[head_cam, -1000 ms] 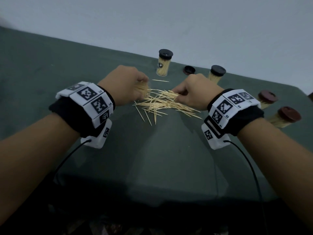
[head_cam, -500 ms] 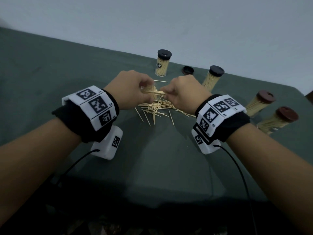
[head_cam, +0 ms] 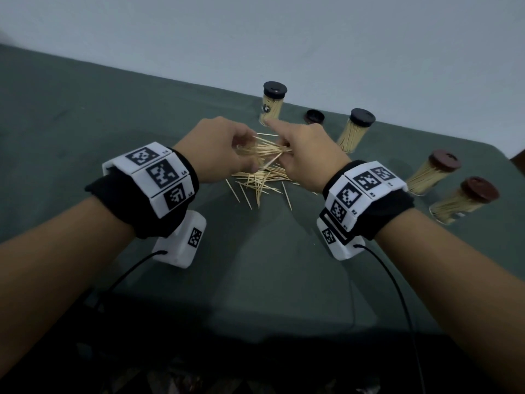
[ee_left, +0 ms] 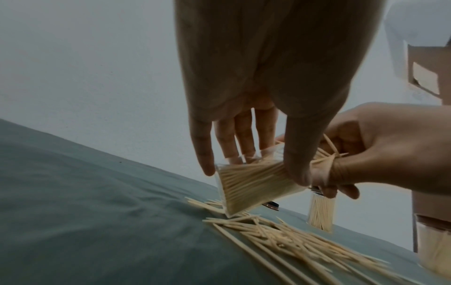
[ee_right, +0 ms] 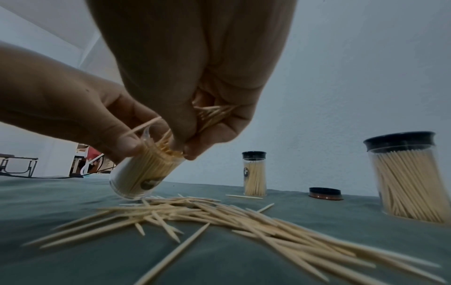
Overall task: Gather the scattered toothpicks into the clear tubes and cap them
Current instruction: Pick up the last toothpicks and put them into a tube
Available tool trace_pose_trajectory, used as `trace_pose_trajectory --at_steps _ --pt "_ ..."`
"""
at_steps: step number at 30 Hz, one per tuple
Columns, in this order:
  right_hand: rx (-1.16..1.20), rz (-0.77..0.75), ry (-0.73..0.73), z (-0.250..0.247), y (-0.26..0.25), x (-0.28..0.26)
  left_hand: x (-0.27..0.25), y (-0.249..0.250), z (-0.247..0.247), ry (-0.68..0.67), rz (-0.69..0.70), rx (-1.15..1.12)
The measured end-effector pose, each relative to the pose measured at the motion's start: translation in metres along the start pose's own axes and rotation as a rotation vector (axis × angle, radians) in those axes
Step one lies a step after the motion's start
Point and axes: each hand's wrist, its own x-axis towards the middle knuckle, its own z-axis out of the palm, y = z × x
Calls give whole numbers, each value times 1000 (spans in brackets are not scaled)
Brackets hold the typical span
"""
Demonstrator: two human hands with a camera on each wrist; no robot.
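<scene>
Head view: your left hand [head_cam: 224,150] grips the tube, your right hand [head_cam: 306,155] pinches a bundle [head_cam: 270,149] level at its mouth

Left wrist: tube [ee_left: 253,185] tilts, mouth toward your right

Right wrist: pile [ee_right: 219,217] lies below both hands

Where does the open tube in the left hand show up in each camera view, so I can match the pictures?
Head: the open tube is hidden behind the left hand; only a toothpick bundle shows between the hands.
Left wrist: centre, tilted, under the fingers.
Right wrist: left of centre, tilted, mouth at the right hand.
Shared landmark: the loose cap lying on the cloth.
</scene>
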Motion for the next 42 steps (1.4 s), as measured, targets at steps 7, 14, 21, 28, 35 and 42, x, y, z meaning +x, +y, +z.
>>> trace_pose_trajectory --at_steps 7,14,21,28,35,42 --pt "73 107 44 3 8 1 0 0 -4 8 -27 -47" --pt "108 94 52 0 9 1 1 -2 -4 -24 -49 -99" --pt "205 84 124 -1 10 0 2 -3 -6 6 -63 -114" --pt "159 35 121 -3 9 -1 2 -1 -4 -34 -27 -124" --pt "201 74 140 -4 10 2 4 -5 -6 -20 -37 -162" --pt "160 32 219 1 13 4 4 -3 -4 -17 -24 -155"
